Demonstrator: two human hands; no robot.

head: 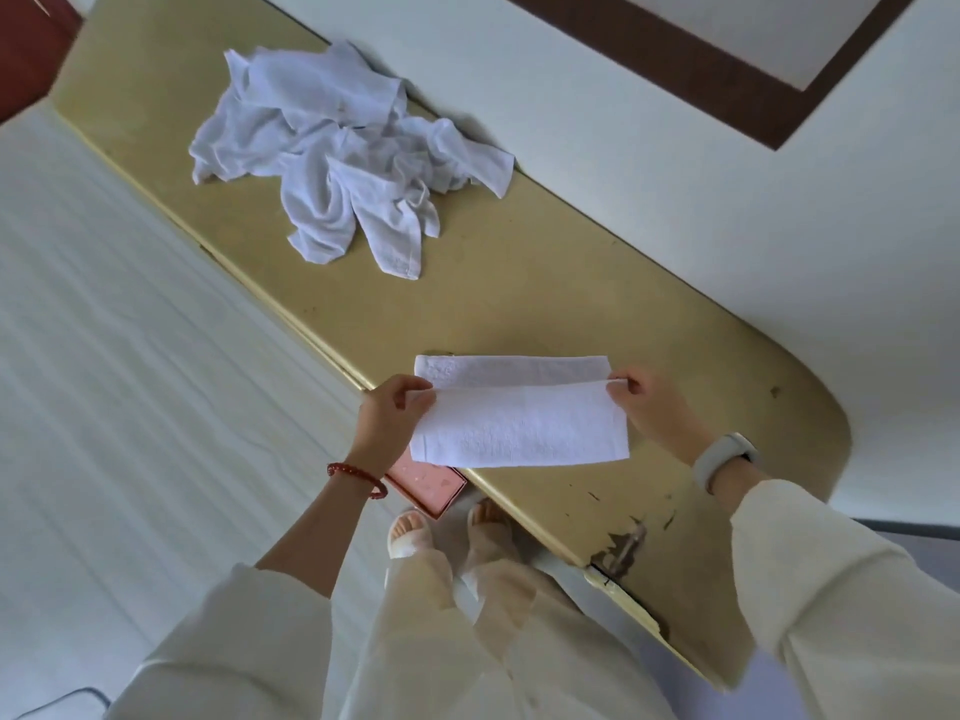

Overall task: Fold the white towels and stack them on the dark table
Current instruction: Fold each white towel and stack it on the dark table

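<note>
A white towel lies folded lengthwise on the near part of a long yellowish table. Its upper layer is lifted along the middle. My left hand pinches the towel's left end. My right hand pinches the right end. Farther along the table, at upper left, a loose heap of several crumpled white towels is spread out. No dark table is in view.
A white wall runs along the table's far side. The pale floor lies to the left. A pink box sits on the floor below the table edge, by my feet. The table's near right end has chipped, worn patches.
</note>
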